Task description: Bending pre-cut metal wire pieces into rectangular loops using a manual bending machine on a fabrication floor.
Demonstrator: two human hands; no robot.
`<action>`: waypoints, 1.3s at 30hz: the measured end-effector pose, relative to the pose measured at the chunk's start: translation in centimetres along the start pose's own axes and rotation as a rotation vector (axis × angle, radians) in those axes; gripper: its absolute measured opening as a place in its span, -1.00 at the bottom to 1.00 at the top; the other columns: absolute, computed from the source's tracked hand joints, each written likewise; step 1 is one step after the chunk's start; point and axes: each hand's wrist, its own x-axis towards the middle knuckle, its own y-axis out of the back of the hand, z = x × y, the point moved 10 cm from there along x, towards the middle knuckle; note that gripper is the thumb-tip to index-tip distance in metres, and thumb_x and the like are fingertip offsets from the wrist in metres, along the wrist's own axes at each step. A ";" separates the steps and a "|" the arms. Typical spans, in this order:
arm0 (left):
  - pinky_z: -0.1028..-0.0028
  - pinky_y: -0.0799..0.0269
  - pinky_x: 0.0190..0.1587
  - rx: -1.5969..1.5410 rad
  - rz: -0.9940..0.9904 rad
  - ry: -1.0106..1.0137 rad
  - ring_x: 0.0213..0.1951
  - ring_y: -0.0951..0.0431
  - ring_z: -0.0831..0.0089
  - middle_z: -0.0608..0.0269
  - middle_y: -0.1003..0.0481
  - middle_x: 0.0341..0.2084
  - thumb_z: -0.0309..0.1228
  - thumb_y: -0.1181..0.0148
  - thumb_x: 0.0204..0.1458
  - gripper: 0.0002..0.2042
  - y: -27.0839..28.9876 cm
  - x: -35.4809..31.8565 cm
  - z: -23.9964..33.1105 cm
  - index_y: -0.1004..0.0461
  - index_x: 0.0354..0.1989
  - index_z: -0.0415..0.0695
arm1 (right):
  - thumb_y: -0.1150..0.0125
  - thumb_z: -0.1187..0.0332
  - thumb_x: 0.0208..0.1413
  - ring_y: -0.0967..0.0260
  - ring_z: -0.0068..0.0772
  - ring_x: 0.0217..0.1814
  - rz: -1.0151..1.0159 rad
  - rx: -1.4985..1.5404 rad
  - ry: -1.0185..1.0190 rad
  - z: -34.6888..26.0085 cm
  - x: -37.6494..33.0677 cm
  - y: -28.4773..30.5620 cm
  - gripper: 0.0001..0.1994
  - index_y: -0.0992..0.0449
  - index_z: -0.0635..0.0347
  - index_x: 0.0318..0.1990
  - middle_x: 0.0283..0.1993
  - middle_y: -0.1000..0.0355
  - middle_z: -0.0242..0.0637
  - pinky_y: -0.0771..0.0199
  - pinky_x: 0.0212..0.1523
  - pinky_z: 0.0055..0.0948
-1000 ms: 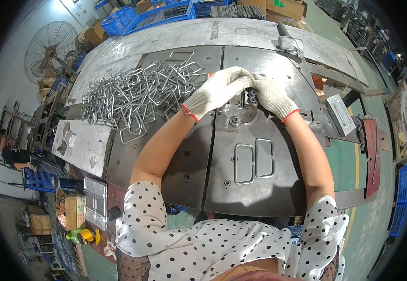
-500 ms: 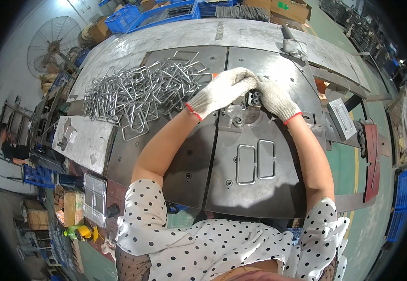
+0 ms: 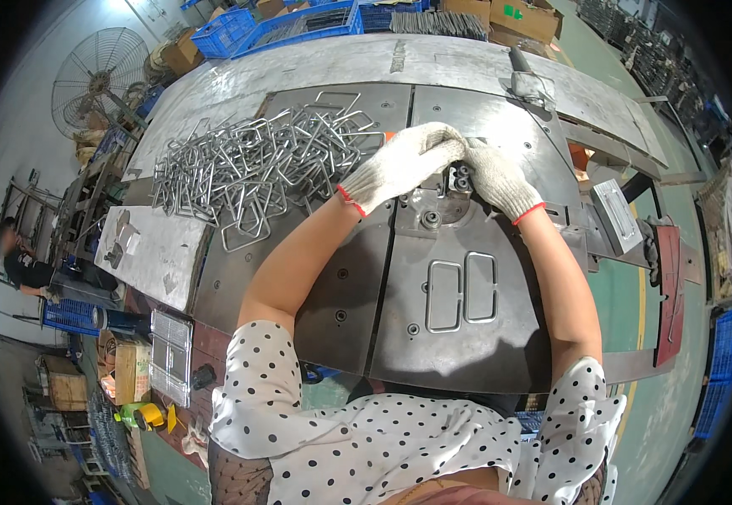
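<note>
Both my hands wear white knitted gloves with red cuffs and meet over a small dark metal fixture (image 3: pixel 458 178) on the steel table (image 3: pixel 340 353). My left hand (image 3: pixel 412 162) reaches across from the left, its fingers curled together at the fixture's top. My right hand (image 3: pixel 497 177) is against the fixture's right side, fingers bent toward the left glove. Whatever the fingers grip is hidden behind the gloves. Nearer to me lie two bent-wire rectangular frames, a left one (image 3: pixel 430 295) and a right one (image 3: pixel 495 290), side by side. A large tangled heap of similar wire frames (image 3: pixel 256 168) rests left of my left hand.
A round bolted plate (image 3: pixel 431 219) surrounds the fixture's near side. Blue crates (image 3: pixel 298 32) stand beyond the far table edge. A grey metal block (image 3: pixel 616 216) sits at the right edge. Far left are a large fan (image 3: pixel 99 82) and another person (image 3: pixel 25 265).
</note>
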 end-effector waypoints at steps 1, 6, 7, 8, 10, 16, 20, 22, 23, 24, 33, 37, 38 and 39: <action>0.66 -0.19 -0.58 0.002 -0.001 0.000 -0.56 -0.26 0.78 0.55 -0.38 -0.48 -0.17 -0.16 0.41 -0.74 0.0 0.0 0.0 -0.58 0.05 -0.06 | -0.04 0.47 0.24 -0.41 0.04 0.24 0.006 0.007 0.003 0.0 0.0 0.0 -0.54 -0.52 -0.01 0.29 0.15 -0.49 -0.13 -0.46 0.25 -0.06; 0.65 -0.19 -0.57 0.012 0.007 -0.006 -0.56 -0.26 0.77 0.54 -0.39 -0.47 -0.17 -0.15 0.41 -0.74 0.0 0.0 -0.1 -0.58 0.05 -0.07 | -0.04 0.47 0.24 -0.41 0.06 0.22 0.022 0.016 0.020 -0.1 0.0 0.1 -0.55 -0.53 0.00 0.27 0.11 -0.49 -0.10 -0.46 0.25 -0.05; 0.65 -0.19 -0.57 0.013 0.009 -0.007 -0.56 -0.26 0.77 0.54 -0.40 -0.47 -0.17 -0.15 0.41 -0.74 0.0 0.0 -0.1 -0.58 0.05 -0.07 | -0.04 0.48 0.23 -0.42 0.07 0.21 0.026 0.029 0.025 -0.1 0.0 0.2 -0.55 -0.53 0.00 0.27 0.09 -0.50 -0.09 -0.46 0.24 -0.05; 0.64 -0.19 -0.57 0.008 0.009 -0.022 -0.56 -0.26 0.77 0.54 -0.40 -0.47 -0.17 -0.15 0.41 -0.74 0.0 0.1 0.0 -0.59 0.05 -0.07 | -0.04 0.48 0.23 -0.42 0.07 0.20 0.030 0.042 0.030 -0.2 0.0 0.2 -0.55 -0.54 0.00 0.26 0.07 -0.50 -0.08 -0.47 0.24 -0.05; 0.64 -0.19 -0.58 0.003 0.009 -0.038 -0.57 -0.26 0.77 0.54 -0.40 -0.47 -0.17 -0.15 0.41 -0.74 0.0 0.1 0.1 -0.59 0.04 -0.07 | -0.04 0.48 0.22 -0.42 0.08 0.20 0.039 0.037 0.032 -0.2 -0.1 0.2 -0.54 -0.54 0.01 0.26 0.07 -0.50 -0.08 -0.47 0.23 -0.05; 0.65 -0.19 -0.56 0.015 0.025 0.017 -0.55 -0.26 0.78 0.55 -0.41 -0.47 -0.18 -0.16 0.41 -0.75 0.1 -0.2 0.1 -0.59 0.04 -0.07 | -0.05 0.49 0.19 -0.43 0.08 0.19 0.060 0.028 0.062 -0.4 0.0 0.5 -0.53 -0.53 0.04 0.27 0.09 -0.50 -0.08 -0.48 0.23 -0.05; 0.65 -0.20 -0.55 -0.010 0.019 -0.009 -0.52 -0.28 0.79 0.55 -0.41 -0.46 -0.19 -0.16 0.41 -0.75 0.1 -0.1 0.1 -0.59 0.04 -0.06 | -0.06 0.49 0.19 -0.42 0.09 0.20 0.075 0.034 0.073 -0.3 0.0 0.4 -0.52 -0.52 0.05 0.28 0.12 -0.50 -0.08 -0.47 0.24 -0.05; 0.65 -0.21 -0.55 -0.009 0.021 -0.030 -0.51 -0.29 0.79 0.55 -0.41 -0.46 -0.19 -0.15 0.41 -0.75 0.1 -0.1 0.0 -0.60 0.04 -0.06 | -0.06 0.49 0.19 -0.42 0.09 0.20 0.070 0.025 0.074 -0.2 0.1 0.2 -0.52 -0.52 0.05 0.28 0.12 -0.50 -0.09 -0.47 0.24 -0.05; 0.65 -0.21 -0.55 -0.006 0.021 -0.005 -0.49 -0.31 0.79 0.55 -0.42 -0.45 -0.20 -0.16 0.41 -0.76 0.1 0.0 -0.3 -0.60 0.04 -0.06 | -0.06 0.49 0.19 -0.42 0.09 0.20 0.117 0.052 0.112 -0.5 0.0 0.7 -0.52 -0.52 0.05 0.28 0.12 -0.50 -0.09 -0.47 0.25 -0.05; 0.66 -0.21 -0.55 -0.010 0.031 -0.018 -0.48 -0.31 0.79 0.55 -0.42 -0.44 -0.20 -0.16 0.41 -0.76 0.2 0.1 -0.2 -0.60 0.03 -0.06 | -0.06 0.49 0.19 -0.42 0.09 0.20 0.094 0.035 0.093 -0.3 0.1 0.4 -0.52 -0.52 0.05 0.28 0.12 -0.50 -0.09 -0.47 0.25 -0.05; 0.64 -0.41 -0.22 0.134 0.246 -0.228 -0.34 -0.47 0.69 0.39 -0.57 -0.30 -0.33 -0.24 0.36 -0.75 8.9 -4.1 6.3 -0.60 0.07 -0.22 | -0.12 0.45 0.22 -0.43 0.10 0.19 0.158 0.036 0.135 -0.9 -0.5 1.3 -0.60 -0.58 0.07 0.21 0.12 -0.51 -0.10 -0.50 0.21 -0.03; 0.28 -0.56 -0.04 0.946 0.218 -0.086 -0.13 -0.66 0.19 0.08 -0.65 -0.16 -0.26 -0.22 0.28 -0.73 12.9 -7.6 3.7 -0.59 0.02 -0.15 | -0.13 0.40 0.25 -0.43 0.10 0.18 0.135 0.066 0.125 -1.1 -0.4 1.5 -0.63 -0.58 0.08 0.20 0.10 -0.52 -0.09 -0.50 0.19 -0.03; 0.18 -0.57 -0.03 1.131 0.223 -0.024 -0.10 -0.66 0.02 0.00 -0.64 -0.12 -0.20 -0.20 0.25 -0.73 13.7 -9.1 2.4 -0.59 -0.02 -0.09 | -0.15 0.36 0.28 -0.45 0.11 0.19 0.110 0.035 0.102 -1.1 -0.3 1.4 -0.63 -0.57 0.08 0.22 0.14 -0.53 -0.07 -0.49 0.21 -0.04; 0.15 -0.56 -0.03 1.228 0.277 -0.040 -0.10 -0.65 0.00 0.03 -0.62 -0.20 -0.18 -0.24 0.24 -0.75 14.3 -11.0 1.9 -0.57 -0.08 -0.08 | -0.17 0.32 0.32 -0.47 0.12 0.21 0.112 0.013 0.098 -1.2 -0.3 1.5 -0.63 -0.57 0.09 0.25 0.17 -0.54 -0.06 -0.49 0.22 -0.06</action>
